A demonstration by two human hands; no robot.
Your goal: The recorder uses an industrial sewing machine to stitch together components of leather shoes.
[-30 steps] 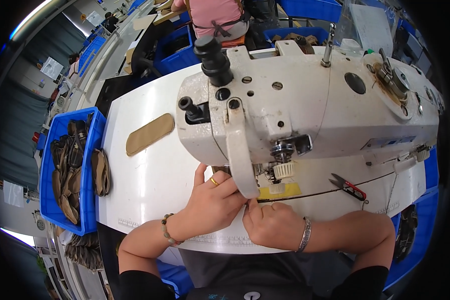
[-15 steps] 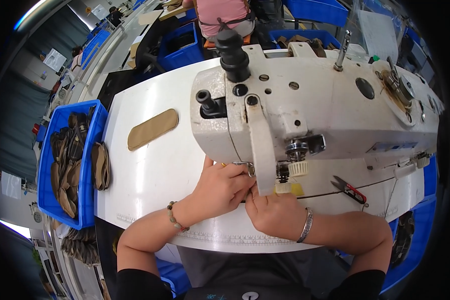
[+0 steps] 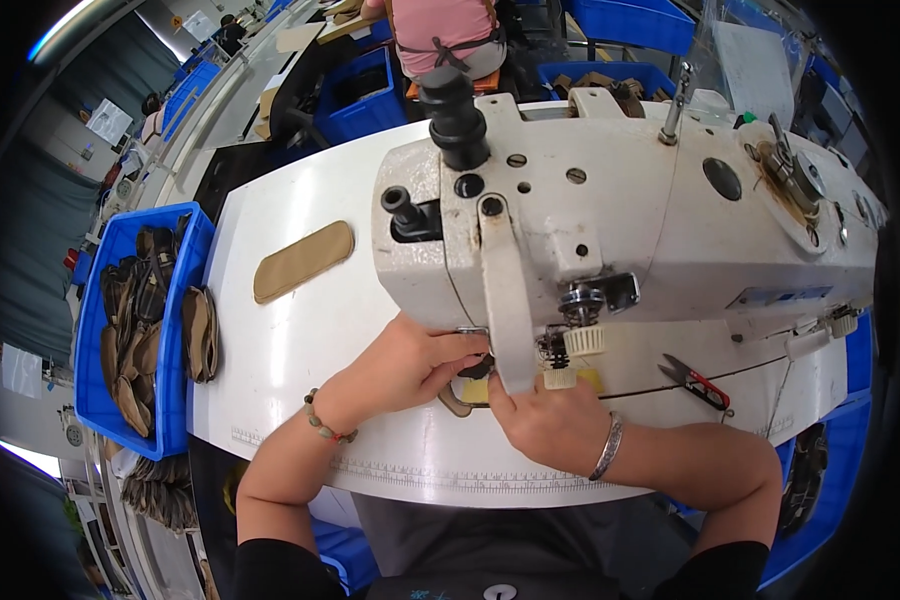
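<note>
A white sewing machine [image 3: 570,210] stands over the worktable. My left hand [image 3: 395,365] is at the left of its needle area, thumb and fingers closed on a small piece of tan and dark fabric [image 3: 455,402] that is mostly hidden. Beside it my right hand [image 3: 550,420] is curled near the machine's white lever [image 3: 510,310]; its fingertips are partly covered, and what they hold cannot be made out. Some yellow [image 3: 587,381] shows under the machine head. Farther left lies a tan padded oblong piece [image 3: 303,262] with rounded ends, apart from both hands.
Red-handled thread snips [image 3: 697,382] lie right of my right hand. A blue bin [image 3: 195,330] of dark and tan pieces stands at the table's left edge, with a stack of tan pieces [image 3: 201,335] beside it. A person in pink [image 3: 445,30] sits beyond the machine.
My left hand has drawn back slightly to the left, away from my right hand, and the tan fabric edge now shows beneath it. My right hand has shifted only a little.
</note>
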